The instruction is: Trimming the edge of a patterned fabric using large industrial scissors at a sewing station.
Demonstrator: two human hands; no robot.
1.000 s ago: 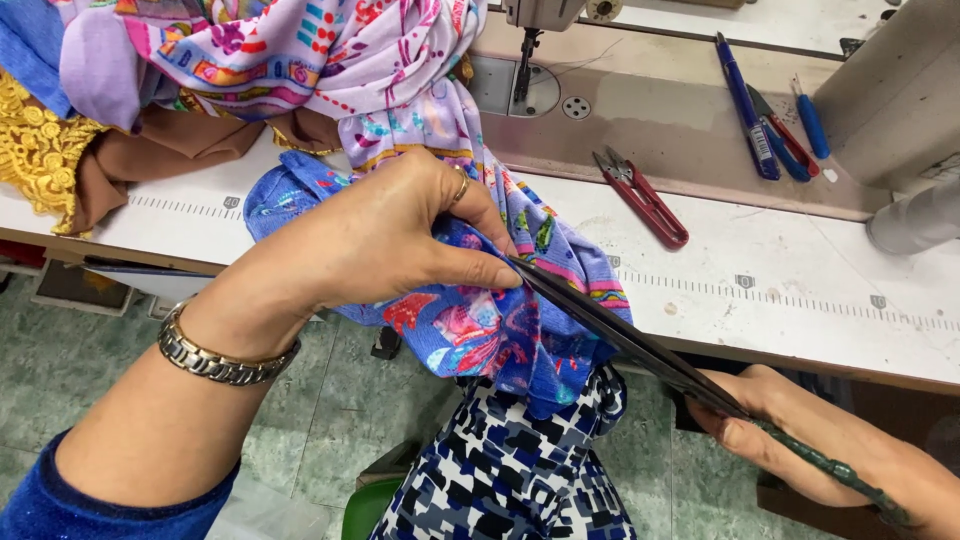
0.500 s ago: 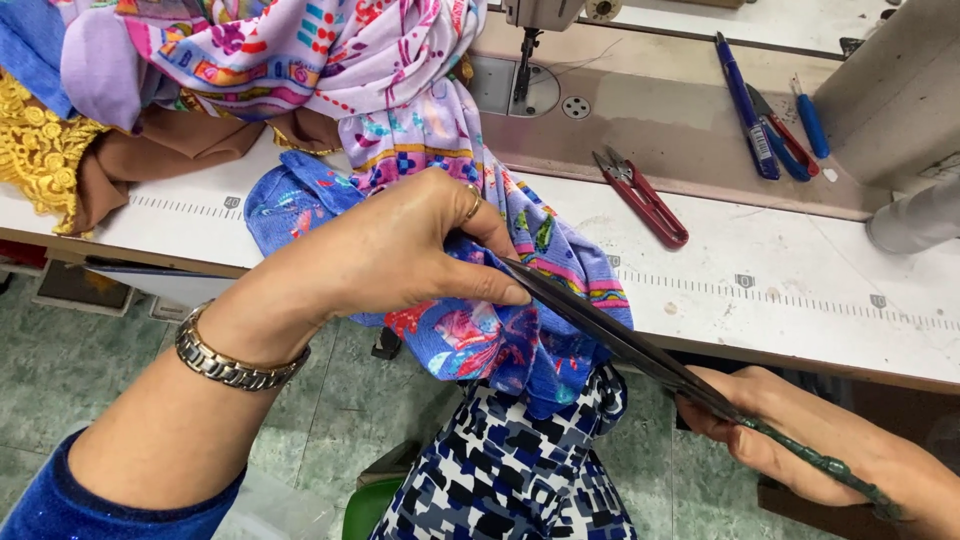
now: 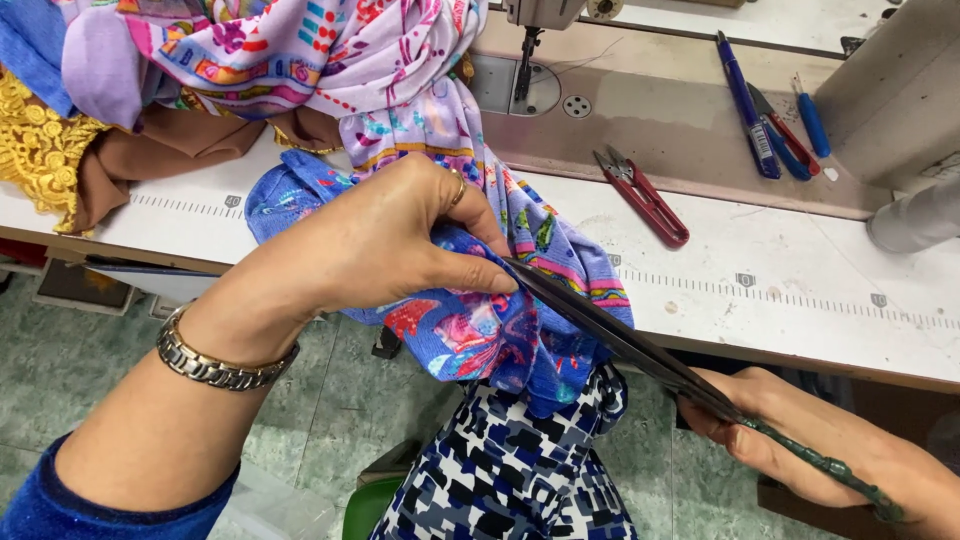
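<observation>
Blue floral fabric is hanging bunched off the tabletop, left hand pinching it in a tight grip, right hand closing around dark scissors.

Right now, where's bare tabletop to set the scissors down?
Free: the white tabletop right of the red thread snips, up to the grey cone. A smaller strip lies left of the blue printed fabric, below the brown cloth. Crowded: the fabric pile and around the pens.
</observation>
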